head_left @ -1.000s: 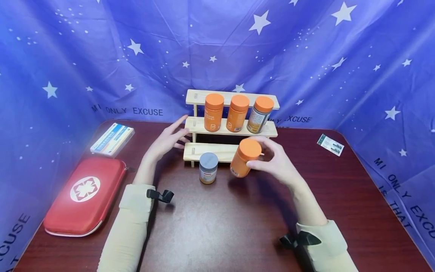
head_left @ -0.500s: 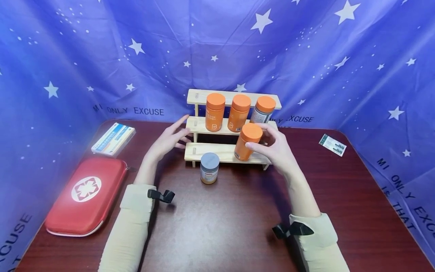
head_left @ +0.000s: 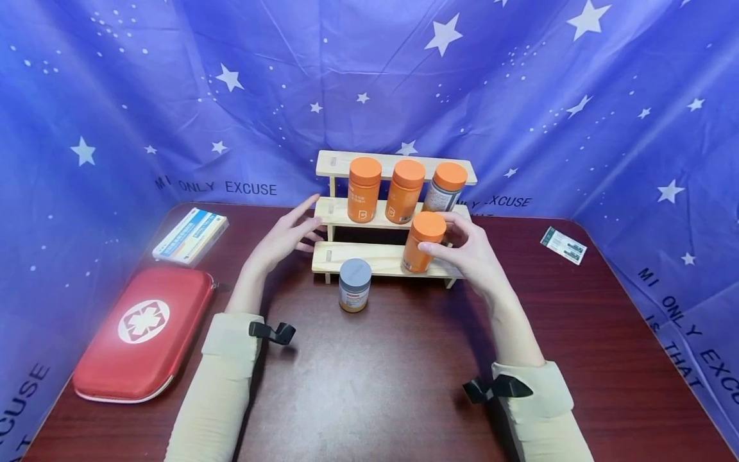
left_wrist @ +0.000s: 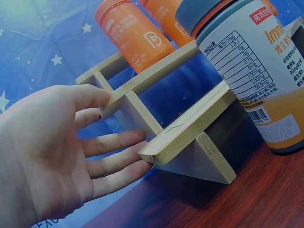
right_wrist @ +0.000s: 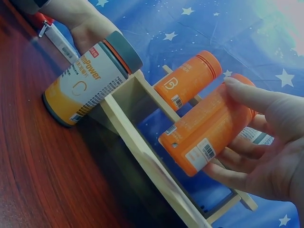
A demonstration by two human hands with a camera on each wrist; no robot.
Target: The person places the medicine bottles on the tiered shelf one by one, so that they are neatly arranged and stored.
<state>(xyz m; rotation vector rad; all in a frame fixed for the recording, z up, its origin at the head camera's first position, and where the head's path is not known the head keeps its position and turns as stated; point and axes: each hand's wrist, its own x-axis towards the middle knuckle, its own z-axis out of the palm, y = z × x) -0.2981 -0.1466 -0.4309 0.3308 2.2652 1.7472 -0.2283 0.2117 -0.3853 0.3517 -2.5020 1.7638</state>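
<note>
A three-step wooden rack [head_left: 378,256] stands at the back of the table. My right hand [head_left: 475,258] holds an orange supplement bottle [head_left: 420,253] between thumb and fingers, at the right part of the lowest step; whether its base touches the wood I cannot tell. On the middle step stand two more orange bottles [head_left: 364,192] and a grey bottle with an orange lid [head_left: 444,192], partly hidden. My left hand [left_wrist: 52,152] has extended, slightly bent fingers at the rack's left end, with fingertips against it. A grey-lidded bottle [head_left: 354,292] stands on the table before the rack.
A red first-aid case [head_left: 144,333] lies at the left, with a blue-and-white box [head_left: 192,236] behind it. A small white-and-green packet [head_left: 563,246] lies at the far right. A blue star-patterned cloth [head_left: 369,70] hangs behind the table.
My right hand has carried the orange bottle up and back from in front of the rack to its lowest step, then shifted it slightly right. The left hand stays at the rack's end.
</note>
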